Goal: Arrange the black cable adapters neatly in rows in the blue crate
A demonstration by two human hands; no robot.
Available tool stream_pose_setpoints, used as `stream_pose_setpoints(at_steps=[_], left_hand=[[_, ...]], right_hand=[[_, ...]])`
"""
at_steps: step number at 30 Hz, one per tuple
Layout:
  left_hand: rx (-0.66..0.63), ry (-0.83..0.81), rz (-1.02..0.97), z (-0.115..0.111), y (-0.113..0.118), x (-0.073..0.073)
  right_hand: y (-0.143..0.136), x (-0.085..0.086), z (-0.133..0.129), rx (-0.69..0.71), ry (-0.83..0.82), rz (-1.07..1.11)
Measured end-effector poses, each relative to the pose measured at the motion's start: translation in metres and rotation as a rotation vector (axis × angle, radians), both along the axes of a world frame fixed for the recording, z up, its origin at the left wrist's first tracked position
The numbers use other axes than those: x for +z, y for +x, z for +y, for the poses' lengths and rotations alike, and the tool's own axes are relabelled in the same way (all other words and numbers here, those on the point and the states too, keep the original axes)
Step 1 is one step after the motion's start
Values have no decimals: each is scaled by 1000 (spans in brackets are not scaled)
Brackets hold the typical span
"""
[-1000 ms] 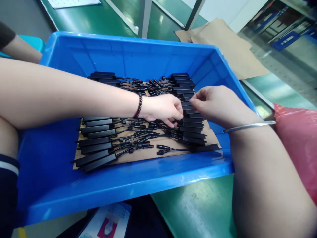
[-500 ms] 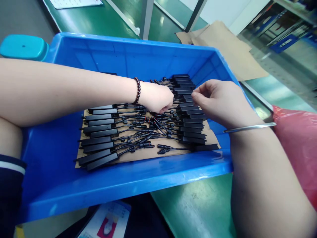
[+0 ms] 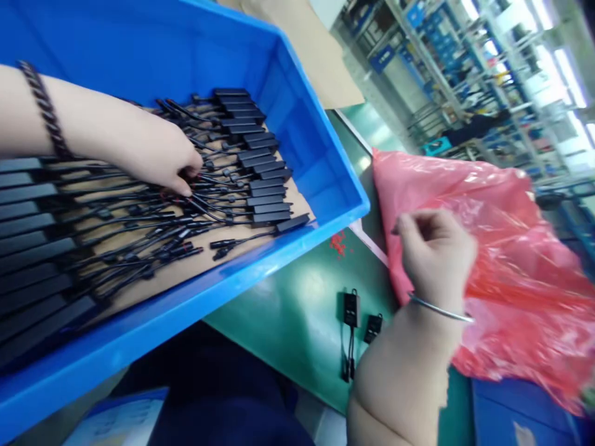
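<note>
My left hand (image 3: pixel 160 155) reaches into the blue bin (image 3: pixel 320 145), its fingers curled down at the cable ends. Whatever they pinch is hidden under the hand. Around it lie black box-shaped modules (image 3: pixel 272 207) with short black cables and connectors (image 3: pixel 162 238), in two rows with cable ends towards the middle. Outside the bin, my right hand (image 3: pixel 437 248) is closed over the green table, in front of a red plastic bag (image 3: pixel 506 204). A small dark spot shows at its fingertips; I cannot make out what it is.
On the green table (image 3: pixel 283 322) lie a black module with cable (image 3: pixel 351 310), another black module (image 3: pixel 373 327) partly behind my right forearm, and small red bits (image 3: pixel 338 243). Brown cardboard (image 3: pixel 307 49) lies behind the bin. A blue container (image 3: pixel 515 412) stands below the red bag.
The view has swung to the right. My right hand has moved from above the right row of modules out past the bin's edge. My left hand stays down among the cables.
</note>
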State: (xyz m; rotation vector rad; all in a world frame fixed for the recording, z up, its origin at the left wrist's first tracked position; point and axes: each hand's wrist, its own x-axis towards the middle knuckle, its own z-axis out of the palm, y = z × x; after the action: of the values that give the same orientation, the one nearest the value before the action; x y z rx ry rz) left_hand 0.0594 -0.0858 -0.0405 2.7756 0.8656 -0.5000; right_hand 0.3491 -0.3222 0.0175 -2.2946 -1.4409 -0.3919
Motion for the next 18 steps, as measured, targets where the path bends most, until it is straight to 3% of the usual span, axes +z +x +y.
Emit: stream_pose_setpoints(at_steps=[3,6,8,12,15,18], left_hand=[[48,-76,-107,7,-2,-12],[49,-87,-150,12,-5,-18],[42,-61,-130,14,-6,-20],[53,3,-36,12,-2,-15],[-1,85,19,1,-3,0],[-27,54,-80,-15,-3,17]], right_hand=[[43,-47,-28,-60,-339,138],[55,-95,-33,-30,-430,166],[52,-117,-26,39,-417,154],[41,-138,-2,115,-340,83],[35,-145,9,131,-355,-9],[33,-153,10,90,-387,-73]])
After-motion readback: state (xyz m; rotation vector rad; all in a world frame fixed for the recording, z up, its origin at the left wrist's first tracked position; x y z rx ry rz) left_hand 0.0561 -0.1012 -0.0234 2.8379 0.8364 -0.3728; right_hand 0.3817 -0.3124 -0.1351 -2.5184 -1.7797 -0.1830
